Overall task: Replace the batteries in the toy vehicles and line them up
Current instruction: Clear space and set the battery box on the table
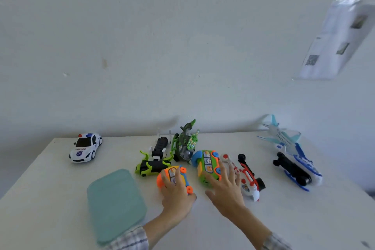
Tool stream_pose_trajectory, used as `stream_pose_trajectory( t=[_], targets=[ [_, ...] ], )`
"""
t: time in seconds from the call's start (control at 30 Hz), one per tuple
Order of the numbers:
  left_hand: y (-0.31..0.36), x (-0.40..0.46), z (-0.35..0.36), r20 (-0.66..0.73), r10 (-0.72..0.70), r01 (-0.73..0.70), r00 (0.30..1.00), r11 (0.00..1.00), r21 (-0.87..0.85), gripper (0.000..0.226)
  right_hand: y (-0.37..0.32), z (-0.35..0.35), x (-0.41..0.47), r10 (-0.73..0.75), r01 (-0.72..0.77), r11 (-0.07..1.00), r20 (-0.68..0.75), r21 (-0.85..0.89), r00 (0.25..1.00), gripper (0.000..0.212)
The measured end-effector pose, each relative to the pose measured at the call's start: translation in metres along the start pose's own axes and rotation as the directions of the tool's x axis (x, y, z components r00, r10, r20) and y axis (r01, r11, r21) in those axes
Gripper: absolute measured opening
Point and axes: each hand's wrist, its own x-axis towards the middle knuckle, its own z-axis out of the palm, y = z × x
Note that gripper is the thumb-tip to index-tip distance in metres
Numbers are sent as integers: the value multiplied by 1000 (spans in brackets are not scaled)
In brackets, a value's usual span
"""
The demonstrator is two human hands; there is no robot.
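The teal lidded box (116,205) is partly cut off by the left sleeve, and its contents cannot be made out. It lies just left of the left hand (177,194), whose fingers curl over the orange toy bus (173,176), gripping it. The right hand (227,190) is spread wide, its fingers resting on the green toy bus (207,165) and touching the red-and-white toy (248,178). Beyond both hands lie the green helicopter (184,144) and two overturned cars (156,158). Farther right is the blue plane (292,148); far left stands the police car (85,146).

A white table (50,178) stands against a pale wall (142,46) in soft light.
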Motion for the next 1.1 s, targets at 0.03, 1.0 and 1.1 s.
stream_pose_trajectory(
  t=[0.03, 1.0, 1.1],
  targets=[
    [3, 3, 7, 8, 16, -16, 1000, 1000, 3, 79, 9, 4, 7, -29, 31, 997, 30, -73, 999, 66],
    [-77, -14, -85, -157, 101, -90, 982, 993, 79, 51, -66, 15, 8, -306, 508, 723, -443, 468, 843, 29],
    [-127, -19, -109, -208, -57, 77, 976, 993, 91, 62, -132, 35, 5, -476, 428, 681, -85, 594, 875, 67]
  ],
)
